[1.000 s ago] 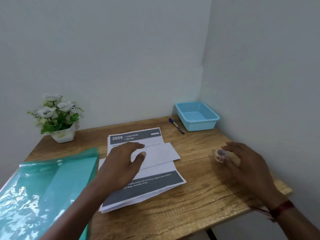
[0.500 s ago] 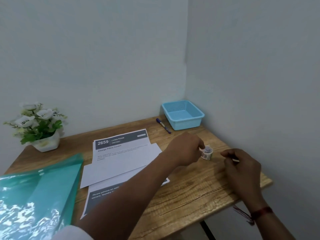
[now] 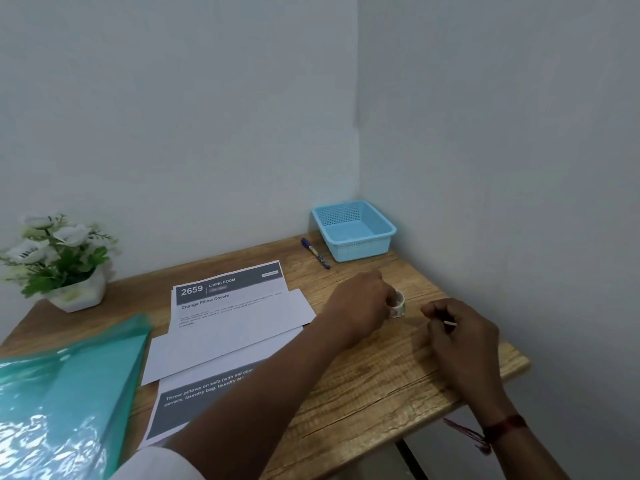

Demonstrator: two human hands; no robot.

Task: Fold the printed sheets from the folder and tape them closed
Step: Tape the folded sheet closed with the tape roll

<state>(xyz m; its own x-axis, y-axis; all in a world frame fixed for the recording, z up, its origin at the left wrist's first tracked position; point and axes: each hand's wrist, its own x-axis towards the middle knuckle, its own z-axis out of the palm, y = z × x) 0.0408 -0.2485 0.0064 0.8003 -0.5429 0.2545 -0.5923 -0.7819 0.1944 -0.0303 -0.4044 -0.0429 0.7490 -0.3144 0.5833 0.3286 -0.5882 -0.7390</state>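
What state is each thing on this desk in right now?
Printed sheets: folded, lying flat, not visibly taped.
Tape roll: on desk, held by left hand.
Right hand: pinching a small white strip.
Folder: lying flat.
Basket: empty.
Pen: lying capped.

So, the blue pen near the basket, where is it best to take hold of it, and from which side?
Probably from above, at the middle of the barrel, fingers on its two long sides. The blue pen lies flat on the table, with the basket close on its right, so from above or the left looks freest.
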